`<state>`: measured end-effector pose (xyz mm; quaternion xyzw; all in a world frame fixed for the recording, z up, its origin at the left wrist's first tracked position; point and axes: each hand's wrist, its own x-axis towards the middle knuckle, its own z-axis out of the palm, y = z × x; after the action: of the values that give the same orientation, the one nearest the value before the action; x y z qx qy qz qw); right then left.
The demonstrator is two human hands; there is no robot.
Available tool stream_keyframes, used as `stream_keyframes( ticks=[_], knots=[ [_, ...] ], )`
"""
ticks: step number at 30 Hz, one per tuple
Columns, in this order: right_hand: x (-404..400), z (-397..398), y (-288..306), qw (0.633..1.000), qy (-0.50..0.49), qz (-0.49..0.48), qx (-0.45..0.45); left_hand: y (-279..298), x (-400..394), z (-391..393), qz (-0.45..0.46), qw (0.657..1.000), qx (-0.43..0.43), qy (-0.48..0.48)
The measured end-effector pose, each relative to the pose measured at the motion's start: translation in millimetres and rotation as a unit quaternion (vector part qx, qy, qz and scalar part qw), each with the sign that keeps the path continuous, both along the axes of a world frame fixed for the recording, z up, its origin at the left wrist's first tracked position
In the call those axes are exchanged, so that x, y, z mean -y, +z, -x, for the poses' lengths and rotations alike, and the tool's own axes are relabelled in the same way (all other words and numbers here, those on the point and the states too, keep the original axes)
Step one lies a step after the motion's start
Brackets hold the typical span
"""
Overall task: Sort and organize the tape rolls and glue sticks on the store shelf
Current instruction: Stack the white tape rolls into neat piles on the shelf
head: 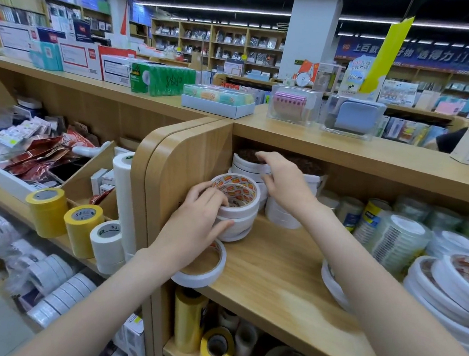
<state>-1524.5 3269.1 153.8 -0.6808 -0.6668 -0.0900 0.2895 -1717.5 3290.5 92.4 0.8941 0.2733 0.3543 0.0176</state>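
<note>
Head view: left hand [200, 217] holds a tilted stack of tape rolls [235, 206] at the shelf's [276, 266] left end; right hand [281, 182] rests, fingers spread, on far rolls [252, 166]. The stack could slip and topple.

On the wooden shelf [273, 269], a stack of tape rolls [236, 209] stands at the left end against the side panel [177, 170], with a single flat roll [205, 269] at its 6 o'clock by the front edge and a taller stack [250, 166] at its 12 o'clock, further back. The left hand [199, 211] holds the near stack from its 8 o'clock side, and the right hand [284, 182] rests at its 2 o'clock, apparently touching the rear stack. More stacked rolls [451, 284] lie at 3 o'clock along the shelf, and upright rolls [82, 224] stand at 9 o'clock, beyond the panel.
</note>
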Motion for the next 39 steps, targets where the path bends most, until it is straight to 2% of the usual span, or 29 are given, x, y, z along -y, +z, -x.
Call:
stream_keyframes(
  ticks=[3, 5, 9, 13, 16, 23, 26, 30, 32, 36, 39],
  knots=[
    [-25.0, -1.9, -1.6, 0.995, -0.058, 0.059, 0.048, 2.0, 1.6, 2.9, 0.001, 1.0, -0.004, 0.004],
    [-29.7, -5.8, -1.0, 0.995, -0.067, 0.055, 0.049, 4.2, 1.3, 4.6, 0.002, 1.0, -0.004, 0.002],
    [-15.2, -8.1, 8.7, 1.0, 0.009, 0.018, -0.018, 5.7, 0.4, 5.1, 0.0, 1.0, 0.006, -0.004],
    [12.9, -8.0, 21.8, 0.987, 0.074, 0.018, -0.142, 4.6, 0.8, 4.1, -0.002, 1.0, 0.019, 0.006],
    [28.2, -9.3, 31.1, 0.982, 0.091, 0.02, -0.163, 5.4, -0.4, 1.0, -0.003, 1.0, 0.02, 0.007],
    [85.3, -18.8, 49.4, 0.99, 0.065, 0.043, -0.12, 5.4, -1.8, 0.6, 0.007, 1.0, 0.028, 0.003],
    [117.0, -24.7, 39.5, 0.988, 0.011, 0.15, -0.031, 5.9, -0.8, -0.1, 0.013, 0.999, 0.03, 0.004],
    [113.5, -27.7, -2.1, 0.95, -0.041, 0.296, 0.088, 9.8, -0.3, -0.8, 0.022, 0.999, 0.026, 0.008],
    [107.5, -27.8, -1.9, 0.957, -0.03, 0.281, 0.062, 10.9, 0.0, 0.0, 0.024, 0.999, 0.021, 0.009],
    [82.1, -13.4, 14.0, 0.995, 0.01, 0.095, -0.039, 13.8, 1.2, -0.1, 0.027, 0.999, 0.015, 0.013],
    [52.7, 1.4, 7.1, 0.992, 0.058, 0.101, -0.047, 15.5, 3.9, 1.5, 0.031, 0.999, 0.009, 0.011]
  ],
)
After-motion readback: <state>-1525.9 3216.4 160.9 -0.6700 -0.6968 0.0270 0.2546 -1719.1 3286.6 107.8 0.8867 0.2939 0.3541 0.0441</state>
